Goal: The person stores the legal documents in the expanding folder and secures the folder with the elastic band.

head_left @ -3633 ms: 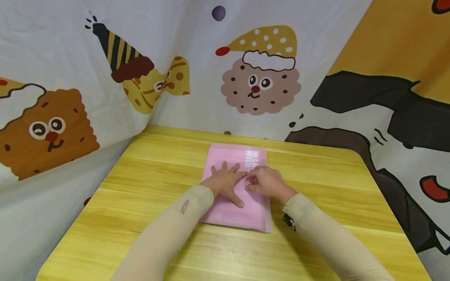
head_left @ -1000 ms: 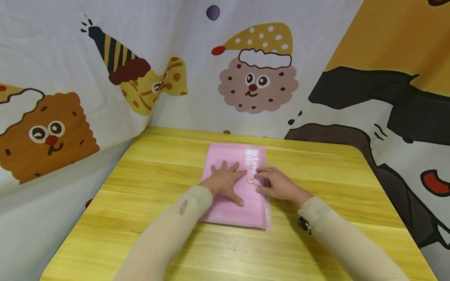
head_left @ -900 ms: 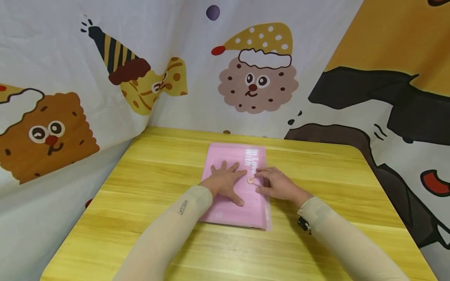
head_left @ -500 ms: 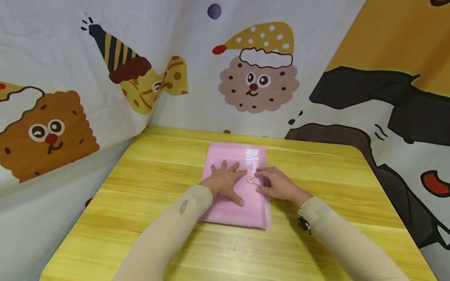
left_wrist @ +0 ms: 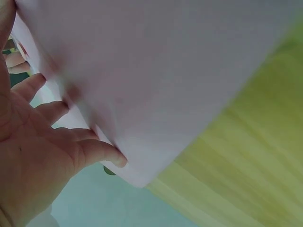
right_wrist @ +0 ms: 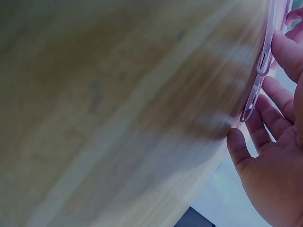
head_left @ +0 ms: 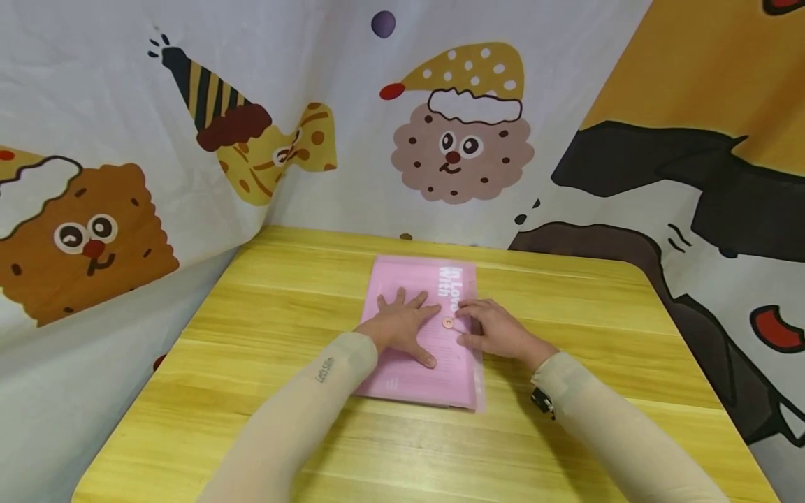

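A pink document folder [head_left: 409, 272] with white lettering lies on the wooden table [head_left: 251, 335]. My left hand [head_left: 402, 328] rests flat on its front, fingers spread wide. Just right of that hand is a small round button [head_left: 448, 322], with a thin string running from it toward the right hand. My right hand [head_left: 499, 332] rests at the folder's right edge, its fingers loosely bent and its thumb apart from them. In the right wrist view, the fingers of the right hand [right_wrist: 279, 151] extend along the clear folder edge [right_wrist: 258, 85].
Behind and beside the table hangs a white curtain [head_left: 352, 209] printed with cartoon biscuits. Wooden tabletop extends on both sides of the folder and in front of it. A small black device [head_left: 542, 403] sits at the right wrist.
Earlier the right hand's fingers were bunched over the button. They have since loosened and moved right, uncovering it. During the last second both hands have stayed still.
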`<control>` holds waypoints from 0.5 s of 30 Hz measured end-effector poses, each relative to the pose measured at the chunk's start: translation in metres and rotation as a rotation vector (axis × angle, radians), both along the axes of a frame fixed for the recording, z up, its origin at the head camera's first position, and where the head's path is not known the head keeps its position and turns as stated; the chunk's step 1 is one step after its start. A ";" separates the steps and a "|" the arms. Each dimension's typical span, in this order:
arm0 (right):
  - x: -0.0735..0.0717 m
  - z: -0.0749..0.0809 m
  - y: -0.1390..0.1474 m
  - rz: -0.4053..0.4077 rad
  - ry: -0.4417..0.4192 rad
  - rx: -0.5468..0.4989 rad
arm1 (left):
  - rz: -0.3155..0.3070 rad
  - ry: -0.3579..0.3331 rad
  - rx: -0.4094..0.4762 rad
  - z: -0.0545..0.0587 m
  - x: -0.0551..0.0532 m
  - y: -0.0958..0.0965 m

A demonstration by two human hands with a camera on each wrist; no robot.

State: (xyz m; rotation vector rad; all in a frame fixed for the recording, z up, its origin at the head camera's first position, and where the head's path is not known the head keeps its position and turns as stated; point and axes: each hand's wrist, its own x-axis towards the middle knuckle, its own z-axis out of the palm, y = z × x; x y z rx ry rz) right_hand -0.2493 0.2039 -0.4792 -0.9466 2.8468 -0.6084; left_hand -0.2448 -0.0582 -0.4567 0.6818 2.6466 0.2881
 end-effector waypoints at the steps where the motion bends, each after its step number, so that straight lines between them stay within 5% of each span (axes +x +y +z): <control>1: 0.000 0.000 0.000 0.002 0.000 0.004 | -0.009 0.006 0.001 -0.001 0.000 -0.002; 7: -0.002 -0.001 -0.003 -0.010 -0.028 0.021 | -0.020 0.076 0.047 -0.006 -0.001 -0.033; 15: 0.003 0.005 0.001 -0.020 -0.047 -0.019 | 0.112 0.197 0.065 0.005 -0.004 -0.123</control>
